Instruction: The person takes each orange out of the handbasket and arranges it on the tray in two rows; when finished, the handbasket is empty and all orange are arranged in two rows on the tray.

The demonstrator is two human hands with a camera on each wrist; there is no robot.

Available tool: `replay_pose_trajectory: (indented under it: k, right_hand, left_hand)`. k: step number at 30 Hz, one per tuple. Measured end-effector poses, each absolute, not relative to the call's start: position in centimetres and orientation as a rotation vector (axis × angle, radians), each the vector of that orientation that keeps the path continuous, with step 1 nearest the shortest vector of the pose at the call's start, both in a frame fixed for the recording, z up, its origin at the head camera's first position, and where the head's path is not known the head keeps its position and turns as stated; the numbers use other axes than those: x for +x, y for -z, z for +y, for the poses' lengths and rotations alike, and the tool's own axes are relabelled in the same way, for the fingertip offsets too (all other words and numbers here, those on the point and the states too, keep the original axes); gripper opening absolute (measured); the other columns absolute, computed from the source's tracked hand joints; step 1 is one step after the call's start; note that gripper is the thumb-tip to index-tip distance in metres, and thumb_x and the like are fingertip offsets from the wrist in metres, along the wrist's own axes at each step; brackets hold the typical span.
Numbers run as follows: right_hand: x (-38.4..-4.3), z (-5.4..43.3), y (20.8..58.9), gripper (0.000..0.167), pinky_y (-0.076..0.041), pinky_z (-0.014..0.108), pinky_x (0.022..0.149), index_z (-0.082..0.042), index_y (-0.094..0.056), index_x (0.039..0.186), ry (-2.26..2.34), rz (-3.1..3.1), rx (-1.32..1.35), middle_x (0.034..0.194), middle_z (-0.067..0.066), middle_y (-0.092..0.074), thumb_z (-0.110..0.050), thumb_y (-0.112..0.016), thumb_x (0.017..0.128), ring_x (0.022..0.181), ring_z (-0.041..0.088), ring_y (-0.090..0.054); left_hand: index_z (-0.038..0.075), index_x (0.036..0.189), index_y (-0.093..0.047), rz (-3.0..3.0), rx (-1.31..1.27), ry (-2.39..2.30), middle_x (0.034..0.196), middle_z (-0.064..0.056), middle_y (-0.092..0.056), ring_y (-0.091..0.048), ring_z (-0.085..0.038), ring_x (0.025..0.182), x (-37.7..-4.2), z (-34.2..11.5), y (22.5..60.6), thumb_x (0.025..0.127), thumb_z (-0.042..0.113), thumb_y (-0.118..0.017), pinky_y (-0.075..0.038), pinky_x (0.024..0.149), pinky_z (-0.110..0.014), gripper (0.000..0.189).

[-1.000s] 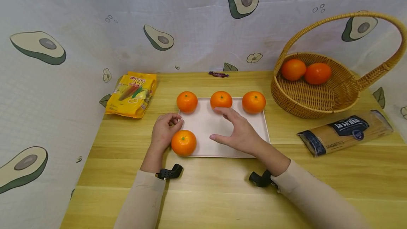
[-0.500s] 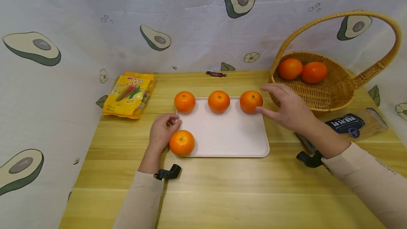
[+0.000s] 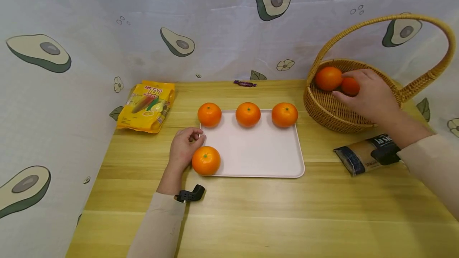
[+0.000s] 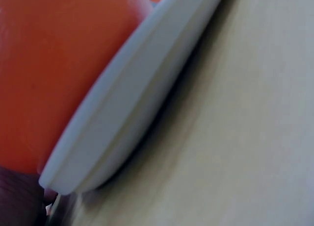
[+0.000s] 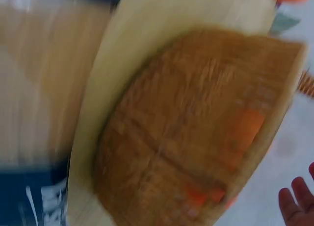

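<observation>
Fruit (image 3: 349,86) sits in the basket (image 3: 322,115), head view; right hand (image 3: 374,96) wide over it, contact undetermined. Gripping its middle, clear of the handle (image 3: 412,16), should serve best. Left hand (image 3: 183,150) curls at the tray (image 3: 258,150); grip undetermined. Yellow bag (image 3: 145,106) reads "LOT 100". Left wrist: orange (image 4: 59,74) against the tray. Right wrist: packet (image 5: 39,98) lettering blurred.

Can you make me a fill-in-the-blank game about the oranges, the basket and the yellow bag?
1. The pale tray has ____ orange fruits on it.
2. The person's ____ hand is over the wicker basket.
3. The snack bag is mostly ____.

Missing words: four; right; yellow.
</observation>
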State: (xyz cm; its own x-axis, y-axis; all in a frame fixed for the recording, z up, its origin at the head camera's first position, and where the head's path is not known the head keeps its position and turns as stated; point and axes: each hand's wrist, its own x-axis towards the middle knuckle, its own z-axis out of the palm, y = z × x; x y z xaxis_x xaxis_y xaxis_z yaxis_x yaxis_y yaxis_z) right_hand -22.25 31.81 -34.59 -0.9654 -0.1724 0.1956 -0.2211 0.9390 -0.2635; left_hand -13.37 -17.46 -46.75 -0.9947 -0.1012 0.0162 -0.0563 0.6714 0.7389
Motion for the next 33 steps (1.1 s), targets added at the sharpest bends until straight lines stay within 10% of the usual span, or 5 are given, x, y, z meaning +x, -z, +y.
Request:
replay_pose_trajectory:
  k: [17,33]
  right_hand:
    - [-26.2,38.1,36.9,0.102,-0.031,0.083,0.095,-0.005,-0.016,0.162,-0.549,-3.165,0.010,0.161,0.040,0.001,-0.051,-0.072,0.090,0.124,0.074,-0.031]
    - [-27.3,38.5,37.2,0.107,-0.029,0.081,0.097,-0.002,0.000,0.162,-0.690,-3.185,-0.138,0.151,0.052,-0.003,-0.059,-0.059,0.094,0.122,0.072,-0.027]
  left_hand:
    - [0.015,0.107,-0.072,-2.829,0.150,1.241,0.093,-0.003,-0.064,-0.052,-0.021,0.095,-13.6,-17.5,46.6,0.094,0.029,-0.074,-0.042,0.084,-0.033,0.019]
    - [0.016,0.105,-0.071,-2.832,0.166,1.264,0.093,-0.002,-0.063,-0.052,-0.022,0.095,-13.4,-17.5,46.7,0.094,0.028,-0.074,-0.042,0.084,-0.033,0.017]
